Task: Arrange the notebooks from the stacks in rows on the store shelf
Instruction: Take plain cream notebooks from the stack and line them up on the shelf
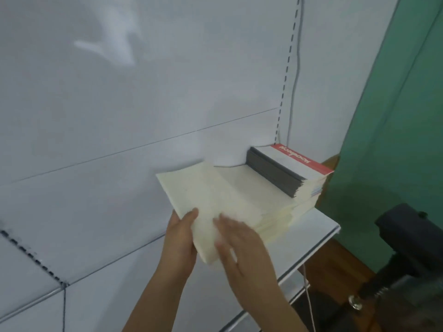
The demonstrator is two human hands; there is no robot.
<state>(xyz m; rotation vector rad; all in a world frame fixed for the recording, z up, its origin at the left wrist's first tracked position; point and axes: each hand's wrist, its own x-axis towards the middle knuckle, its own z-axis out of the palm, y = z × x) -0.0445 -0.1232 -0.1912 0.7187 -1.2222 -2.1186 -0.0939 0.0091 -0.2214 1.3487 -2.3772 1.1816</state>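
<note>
Notebooks [211, 207], a cream-coloured bundle seen by its page edges, are held leaning at the front of the white store shelf [321, 226], at about six o'clock in the head view. The bundle is gripped from below and from the side by the left hand [182, 238], whose thumb is curled over the near corner; the right hand [237, 243] is laid flat on the upper face with straight fingers, pressing rather than clasping. The bundle is tilted toward ten o'clock and appears to fan out, its lower leaves resting against the shelf.

At three o'clock from the bundle, against the white back panel [119, 92], a second stack [287, 173] is stood in a row, dark grey spines packed tight and a red-and-white cover showing on the outer face. The step in hand is judged to be the squaring and setting down of a batch beside that row. The next move is judged to call for the loose edges to be tapped flush, the batch to be turned upright and slid toward three o'clock until it is touching the standing row.

The paper looks matte, soft and slippery in bulk; the shelf is smooth painted metal with a thin front lip. A green wall [395, 116] and a dark clamp-like object [412, 248] are seen at three to four o'clock.
</note>
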